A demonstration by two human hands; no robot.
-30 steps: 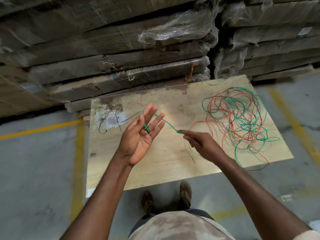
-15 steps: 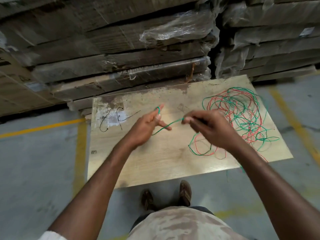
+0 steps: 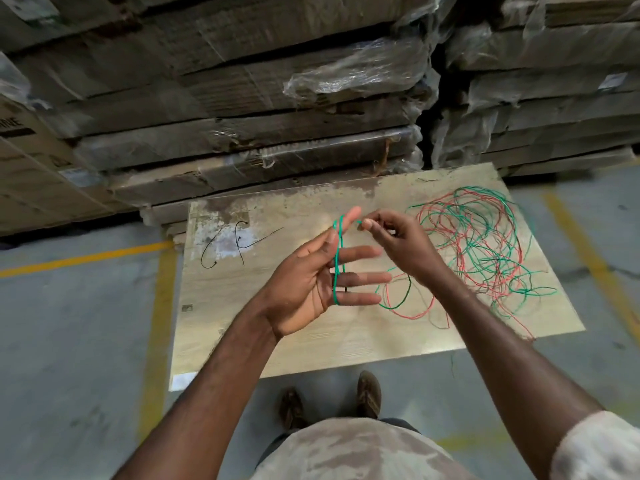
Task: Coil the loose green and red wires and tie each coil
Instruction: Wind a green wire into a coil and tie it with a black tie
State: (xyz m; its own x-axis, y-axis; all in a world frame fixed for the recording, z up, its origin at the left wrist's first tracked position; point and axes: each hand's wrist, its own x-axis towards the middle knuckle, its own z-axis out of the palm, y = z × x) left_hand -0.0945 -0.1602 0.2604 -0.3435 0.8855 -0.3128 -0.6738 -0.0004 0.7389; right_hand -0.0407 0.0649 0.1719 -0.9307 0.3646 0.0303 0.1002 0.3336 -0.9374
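My left hand (image 3: 313,277) is held palm up over the wooden board (image 3: 249,327), fingers straight and spread. A loop of green wire (image 3: 336,261) runs across those fingers from the forefinger down to the little finger. My right hand (image 3: 398,244) pinches the green wire just right of the left forefinger tip. From there the green wire trails down to the tangled heap of green wire (image 3: 485,244) and red wire (image 3: 460,223) lying loose on the right half of the board.
Two thin black ties (image 3: 239,242) lie on the board's left part. Stacks of plastic-wrapped flat cartons (image 3: 277,98) rise right behind the board. Yellow floor lines (image 3: 156,306) run on the grey concrete. My shoes (image 3: 369,394) stand at the board's near edge.
My left hand has turned palm up with fingers spread, and the green wire now loops around them. My right hand moved up and left, carrying the wire to the left forefinger tip.
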